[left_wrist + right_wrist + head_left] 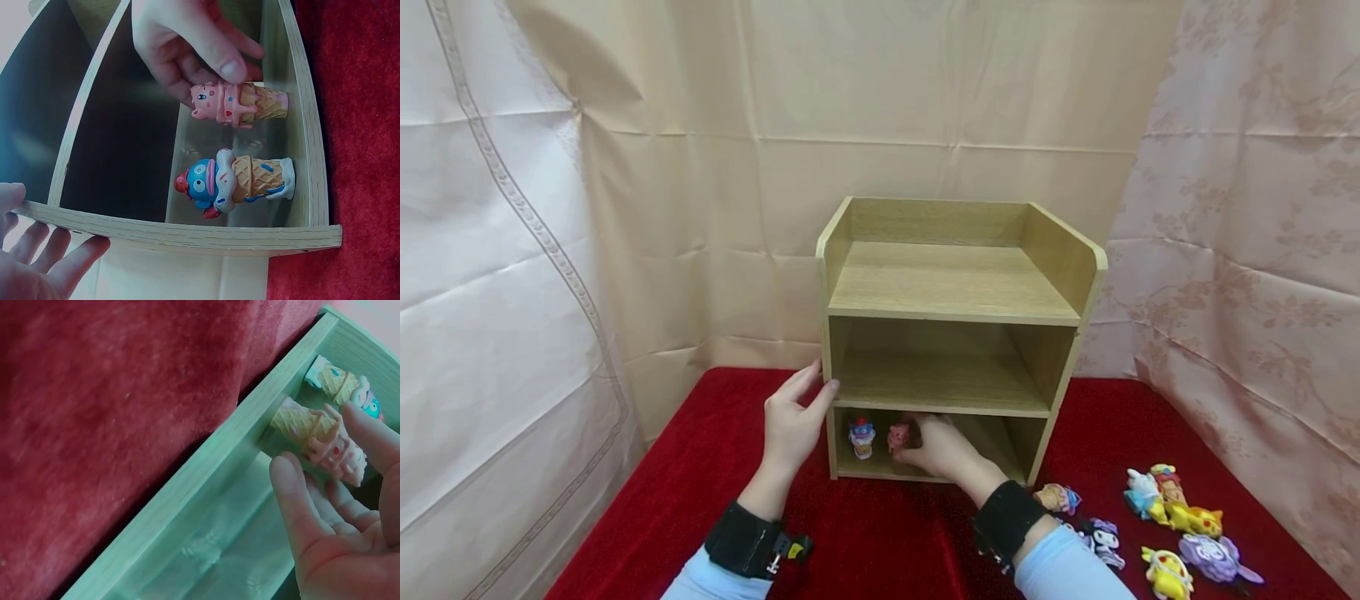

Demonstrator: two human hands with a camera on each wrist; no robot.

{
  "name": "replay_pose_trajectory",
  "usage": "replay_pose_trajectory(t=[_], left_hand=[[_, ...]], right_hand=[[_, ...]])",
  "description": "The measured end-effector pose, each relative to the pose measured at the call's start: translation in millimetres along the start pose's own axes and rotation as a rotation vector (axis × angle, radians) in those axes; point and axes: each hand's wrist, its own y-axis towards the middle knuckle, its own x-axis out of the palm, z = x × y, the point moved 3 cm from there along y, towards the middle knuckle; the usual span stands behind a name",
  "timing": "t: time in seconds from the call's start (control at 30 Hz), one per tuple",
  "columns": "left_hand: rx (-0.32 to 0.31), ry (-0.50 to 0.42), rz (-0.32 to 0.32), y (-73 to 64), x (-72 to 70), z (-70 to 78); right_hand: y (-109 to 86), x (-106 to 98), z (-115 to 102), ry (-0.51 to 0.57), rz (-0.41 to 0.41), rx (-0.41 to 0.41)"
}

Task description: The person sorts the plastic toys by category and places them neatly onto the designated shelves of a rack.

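My left hand (793, 421) rests with extended fingers against the left side panel of the wooden shelf unit (955, 315). Inside the bottom compartment, my right hand (943, 450) is beside a pink ice-cream-cone figurine (231, 105), which stands upright on the shelf floor. The thumb and fingers lie loosely spread around its right side; the right wrist view shows gaps between them and the figurine. Left of it stands a blue-faced ice-cream-cone figurine (240, 180) with a red top, upright near the left panel.
On the red cloth (880, 533) at the right lie several small figurines, among them a purple one (1213, 557), a yellow one (1167, 573), and a tan and blue one (1057, 498). Behind the shelf hangs a beige curtain (925, 100).
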Motion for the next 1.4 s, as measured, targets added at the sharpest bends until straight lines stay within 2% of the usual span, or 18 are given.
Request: replay_pose_trajectory(t=[0.17, 0.5, 0.83, 1.17, 1.4], left_hand=[[-0.005, 0.008, 0.003, -0.4, 0.6, 0.0], [-0.005, 0.019, 0.016, -0.7, 1.4, 0.3], [0.010, 0.016, 0.023, -0.6, 2.0, 0.7], [0.015, 0.010, 0.022, -1.1, 1.6, -0.7], [0.012, 0.016, 0.020, -1.4, 1.4, -1.1]], right_hand=[[-6.4, -6, 1, 0.010, -0.020, -0.029], [-27.3, -20, 4, -0.013, -0.059, 0.042], [-46.5, -34, 5, 0.015, -0.080, -0.007], [-66.4, -65, 3, 0.014, -0.098, -0.061], [-81.8, -86, 6, 0.052, -0.128, -0.089]])
